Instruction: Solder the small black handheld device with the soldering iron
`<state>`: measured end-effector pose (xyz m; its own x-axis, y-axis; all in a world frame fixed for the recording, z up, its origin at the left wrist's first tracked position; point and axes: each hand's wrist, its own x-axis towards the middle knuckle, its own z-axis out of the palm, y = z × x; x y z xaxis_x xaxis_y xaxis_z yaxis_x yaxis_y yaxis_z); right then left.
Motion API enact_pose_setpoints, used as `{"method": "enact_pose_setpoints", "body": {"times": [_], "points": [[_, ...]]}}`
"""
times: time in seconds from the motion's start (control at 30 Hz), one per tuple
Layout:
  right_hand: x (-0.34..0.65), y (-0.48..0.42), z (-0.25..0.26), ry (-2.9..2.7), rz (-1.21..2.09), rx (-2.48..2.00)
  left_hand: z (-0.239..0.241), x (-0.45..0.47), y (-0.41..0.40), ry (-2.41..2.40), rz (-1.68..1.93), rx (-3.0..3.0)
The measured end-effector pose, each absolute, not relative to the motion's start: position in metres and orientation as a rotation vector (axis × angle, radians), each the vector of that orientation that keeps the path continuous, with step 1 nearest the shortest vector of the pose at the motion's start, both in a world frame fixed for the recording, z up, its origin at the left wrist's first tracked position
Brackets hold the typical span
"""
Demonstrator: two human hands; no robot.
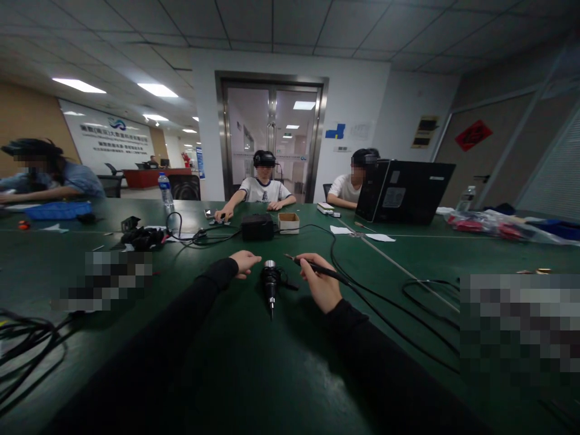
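Observation:
My right hand [324, 284] is closed in a pen-like grip around a slim black soldering iron [322, 269]. Its thin metal tip points left, and a black cable trails from its back end to the right. My left hand [245, 264] is held with its fingers pinched together; whatever may be between them is too small to make out. Between both hands a black electric screwdriver [270, 281] lies on the table, silver cap at the far end and narrow metal bit towards me. A dark cord is bunched beside it. Neither hand appears to touch it.
Beyond my hands stand a black box [257, 228] and a small open carton [289, 223]. Black cables [362, 284] cross the green table on the right. A large black computer case [405, 192] stands at back right. Across the table, a person [265, 188] reaches towards small items.

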<state>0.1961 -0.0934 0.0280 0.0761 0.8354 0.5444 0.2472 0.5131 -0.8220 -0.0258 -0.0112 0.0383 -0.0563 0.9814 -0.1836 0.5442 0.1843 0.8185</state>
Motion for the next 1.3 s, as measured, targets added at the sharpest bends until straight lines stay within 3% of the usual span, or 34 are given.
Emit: {"method": "enact_pose_setpoints", "body": {"times": [0.17,0.53,0.73,1.3], "points": [[0.196,-0.091,0.024,-1.507,0.582,-0.983,0.010,0.000,0.013,1.640,0.764,1.627],[0.196,-0.092,0.018,-1.580,0.482,-1.015,-0.005,0.003,0.025,1.526,0.811,1.798],[0.190,-0.098,0.018,-1.605,0.521,-1.000,-0.012,-0.002,0.011,1.277,1.075,1.616],[0.186,-0.101,0.016,-1.748,0.527,-0.966,-0.018,-0.003,0.001,1.027,1.273,1.484]]}}
